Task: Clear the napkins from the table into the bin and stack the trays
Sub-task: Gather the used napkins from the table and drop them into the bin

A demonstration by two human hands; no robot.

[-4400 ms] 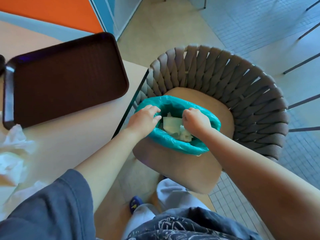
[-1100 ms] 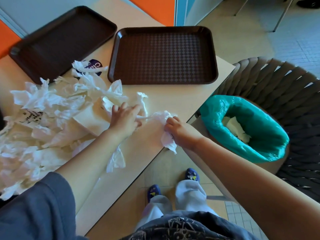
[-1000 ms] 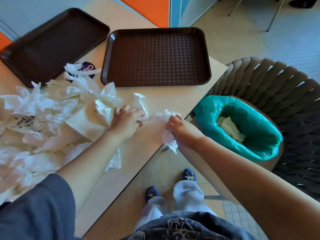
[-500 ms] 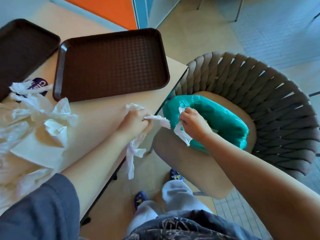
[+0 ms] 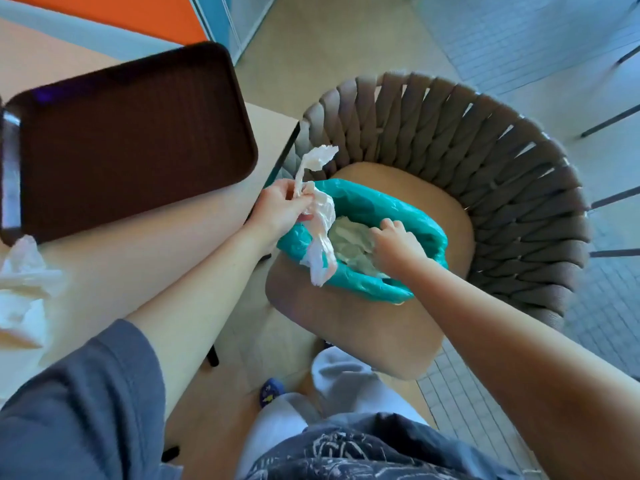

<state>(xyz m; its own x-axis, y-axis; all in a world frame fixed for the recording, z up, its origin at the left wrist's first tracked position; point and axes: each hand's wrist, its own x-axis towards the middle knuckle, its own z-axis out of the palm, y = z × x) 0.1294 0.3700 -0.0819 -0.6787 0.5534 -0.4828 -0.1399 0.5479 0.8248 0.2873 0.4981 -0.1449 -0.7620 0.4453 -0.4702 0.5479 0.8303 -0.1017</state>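
Note:
My left hand (image 5: 282, 206) grips a long crumpled white napkin (image 5: 320, 223) over the near-left rim of the bin (image 5: 408, 206), which has a teal liner. One end of the napkin sticks up and the other hangs over the liner's edge. My right hand (image 5: 394, 244) is inside the bin, fingers curled down into the white napkins (image 5: 349, 237) lying there. A brown tray (image 5: 121, 140) lies on the table (image 5: 138, 258) to the left, and a second tray's edge (image 5: 8, 168) shows at the far left. More napkins (image 5: 24, 275) lie on the table's left side.
The bin stands on the tan seat (image 5: 346, 327) of a chair with a woven grey backrest (image 5: 485, 150), right beside the table's corner. My legs and a blue shoe (image 5: 272, 393) are below, on the tiled floor.
Both hands carried napkins from the table's edge to the bin. My right hand has gone down inside the bin, and my left hand now holds its napkin over the rim.

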